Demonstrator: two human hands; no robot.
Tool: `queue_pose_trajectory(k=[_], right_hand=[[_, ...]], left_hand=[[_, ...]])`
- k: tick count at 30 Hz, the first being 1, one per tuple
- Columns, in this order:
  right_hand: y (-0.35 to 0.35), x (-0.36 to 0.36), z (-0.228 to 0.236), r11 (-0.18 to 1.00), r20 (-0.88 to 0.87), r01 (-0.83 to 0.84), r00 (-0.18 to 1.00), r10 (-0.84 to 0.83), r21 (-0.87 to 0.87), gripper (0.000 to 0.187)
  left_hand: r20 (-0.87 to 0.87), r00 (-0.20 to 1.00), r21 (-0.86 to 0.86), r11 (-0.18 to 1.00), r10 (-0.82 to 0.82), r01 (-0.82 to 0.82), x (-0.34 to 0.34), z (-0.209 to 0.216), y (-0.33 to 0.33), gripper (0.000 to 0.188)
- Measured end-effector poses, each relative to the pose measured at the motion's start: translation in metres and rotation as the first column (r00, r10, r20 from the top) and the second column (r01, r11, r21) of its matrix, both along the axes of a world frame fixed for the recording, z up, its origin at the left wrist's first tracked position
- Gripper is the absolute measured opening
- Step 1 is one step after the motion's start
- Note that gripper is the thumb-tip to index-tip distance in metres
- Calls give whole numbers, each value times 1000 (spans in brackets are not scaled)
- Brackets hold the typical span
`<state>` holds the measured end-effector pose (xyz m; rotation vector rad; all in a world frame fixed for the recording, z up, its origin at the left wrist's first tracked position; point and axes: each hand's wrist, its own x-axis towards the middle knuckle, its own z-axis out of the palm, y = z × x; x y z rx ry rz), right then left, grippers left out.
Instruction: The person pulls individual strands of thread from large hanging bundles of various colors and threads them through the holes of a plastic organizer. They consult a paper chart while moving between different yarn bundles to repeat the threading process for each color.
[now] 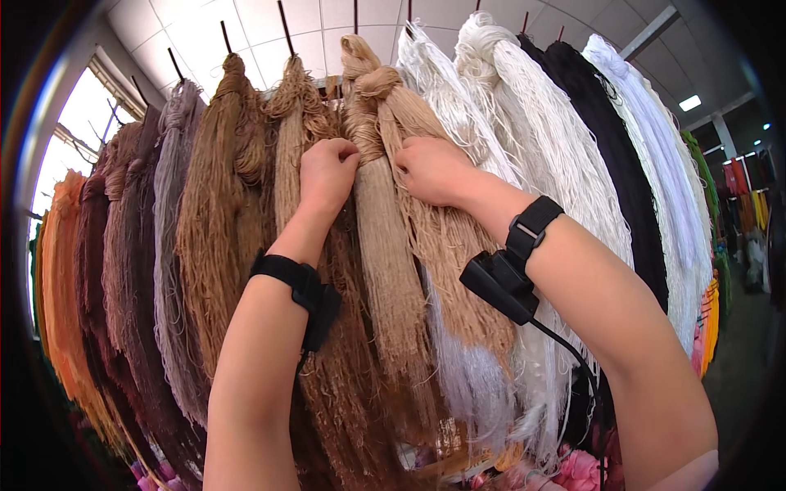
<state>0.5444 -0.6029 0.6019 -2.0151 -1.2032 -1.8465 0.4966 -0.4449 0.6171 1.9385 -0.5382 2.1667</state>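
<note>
A light tan hank of thread [377, 196] hangs straight in front of me, its upper part knotted and wound round with strands. My left hand [327, 173] is closed in a pinch at the left edge of this wound part; what lies between its fingertips is too small to make out. On the other side, my right hand [431, 169] is curled closed on tan thread, its fingertips partly hidden. A second tan bunch [458, 262] falls below my right hand. Beside my left hand hangs a brown hank [291, 131].
Brown hanks [217, 204], mauve ones [170, 180] and orange ones [65, 270] line the left. White hanks [548, 139] and a black one [610, 147] hang close on the right. Dark rods stick up above. Pink bundles [577, 468] lie below. A cable [577, 356] trails from the right wrist device.
</note>
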Motion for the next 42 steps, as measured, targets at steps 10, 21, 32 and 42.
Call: queue_pose_trajectory(k=[10,21,32,42], right_hand=[[0,12,-8,993,43,-119,992,119,-4,16],[1,23,-9,978,11,-209,978,209,-19,21],[2,39,-7,945,36,-323,945,325,-55,20],[22,66,-12,917,252,-395,884,394,-48,21]], left_hand=[[-37,984,93,981,172,-168,3,5,-1,13],[-227,957,-67,983,-181,171,1,3,9,14],[-74,997,111,994,12,-4,-17,-27,-4,10],[-502,848,205,976,171,-75,-68,-140,-28,10]])
